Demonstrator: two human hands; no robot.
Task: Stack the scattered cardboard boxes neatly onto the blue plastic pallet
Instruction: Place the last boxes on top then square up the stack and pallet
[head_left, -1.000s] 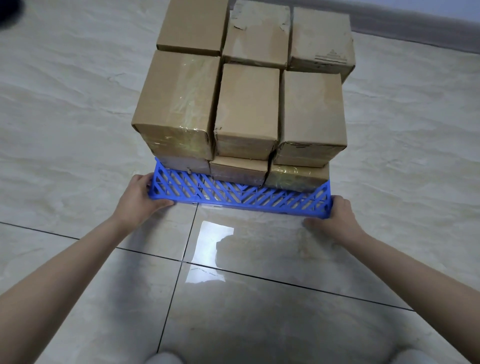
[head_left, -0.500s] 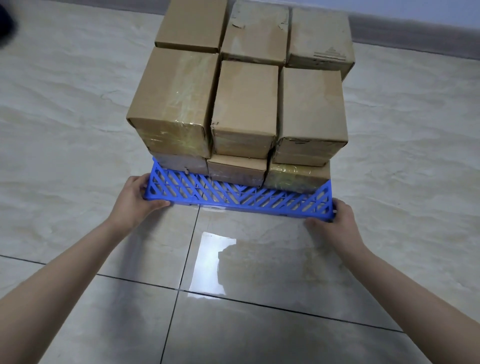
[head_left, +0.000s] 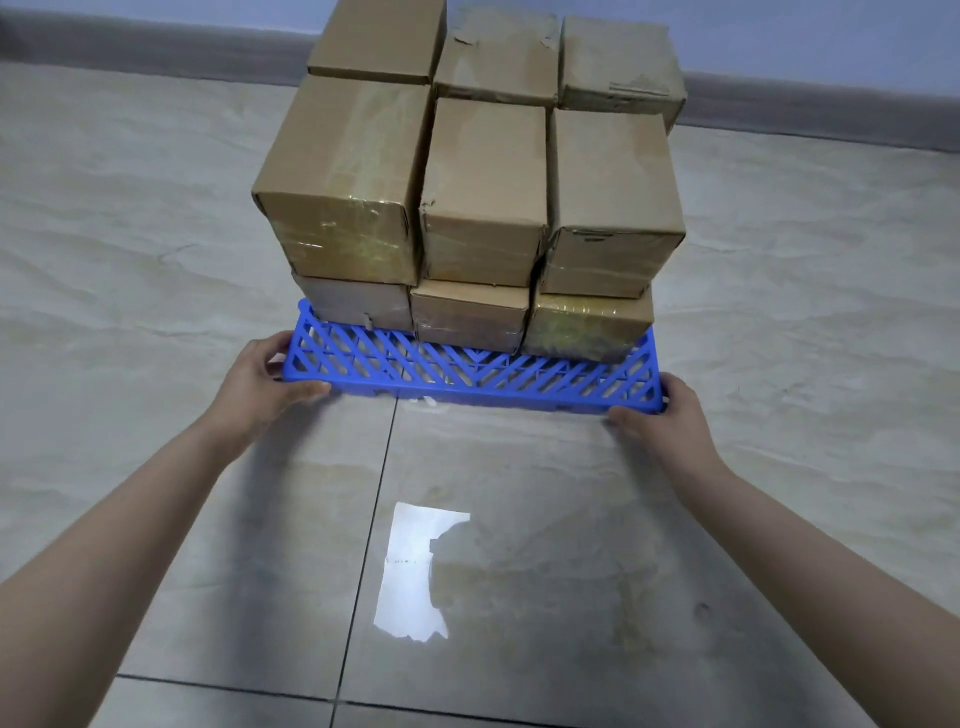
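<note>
A blue plastic pallet (head_left: 467, 371) with a lattice top lies on the tiled floor ahead of me. Several brown cardboard boxes (head_left: 483, 182) stand on it in two layers, three across at the front, with more behind. My left hand (head_left: 262, 379) grips the pallet's near left corner, fingers curled over the edge. My right hand (head_left: 662, 415) grips its near right corner in the same way. The pallet's far side is hidden by the boxes.
Glossy beige floor tiles (head_left: 156, 260) spread on all sides, with a bright light reflection (head_left: 415, 571) between my arms. A grey skirting board (head_left: 805, 111) and wall run behind the stack.
The pallet and stack have slid away from me toward the wall, with both hands staying on the near corners. More of the floor now shows between my arms.
</note>
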